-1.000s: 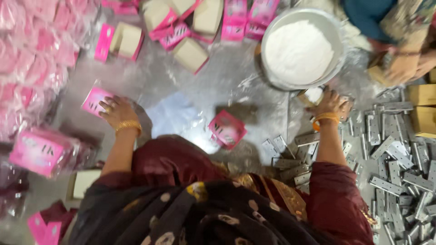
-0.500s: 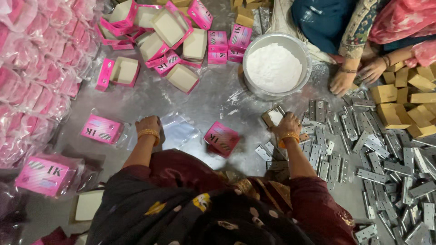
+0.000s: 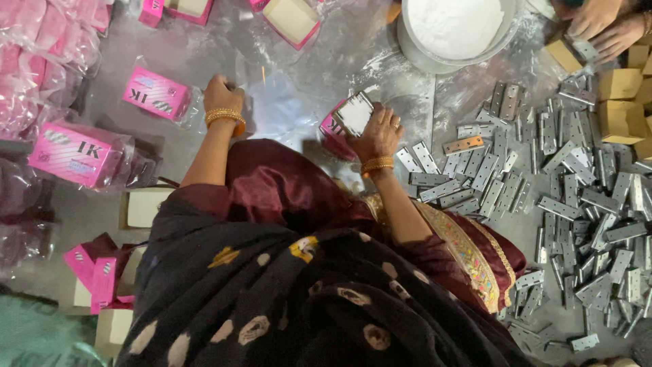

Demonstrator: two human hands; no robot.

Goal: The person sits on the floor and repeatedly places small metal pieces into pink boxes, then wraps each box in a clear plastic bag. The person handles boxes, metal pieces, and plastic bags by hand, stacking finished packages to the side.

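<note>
The right hand (image 3: pixel 379 136) grips a stack of hinges (image 3: pixel 355 113) over a pink box (image 3: pixel 334 129), fingers pinching it, seemingly to lower it in. The stack sits centre, long axis slanting far-right. The left hand (image 3: pixel 223 95) presses flat, fingers together, on a clear bag (image 3: pixel 275 102) on the floor (image 3: pixel 204 47), likely steadying it.

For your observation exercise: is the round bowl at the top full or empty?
Full: the grey bowl holds white powder nearly to its rim.
</note>
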